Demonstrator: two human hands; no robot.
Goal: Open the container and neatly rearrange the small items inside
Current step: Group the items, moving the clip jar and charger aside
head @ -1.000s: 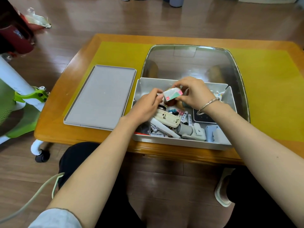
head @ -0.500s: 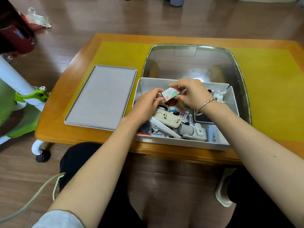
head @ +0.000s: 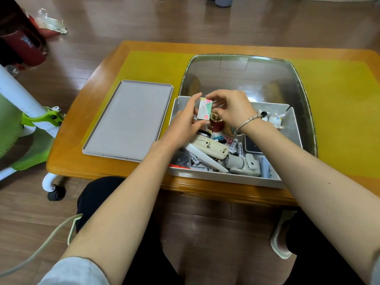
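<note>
Both hands [head: 207, 118] pinch a small card [head: 204, 109] above the container [head: 290, 128].

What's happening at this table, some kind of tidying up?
Yes. A person is sorting a grey container crammed with small odds and ends. Its lid lies on the table beside it. The left hand and right hand together hold a small box above the clutter.

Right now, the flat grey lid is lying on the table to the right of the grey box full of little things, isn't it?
Not quite. The head view shows the flat grey lid lying on the table to the left of the grey box full of little things, not the right.
</note>
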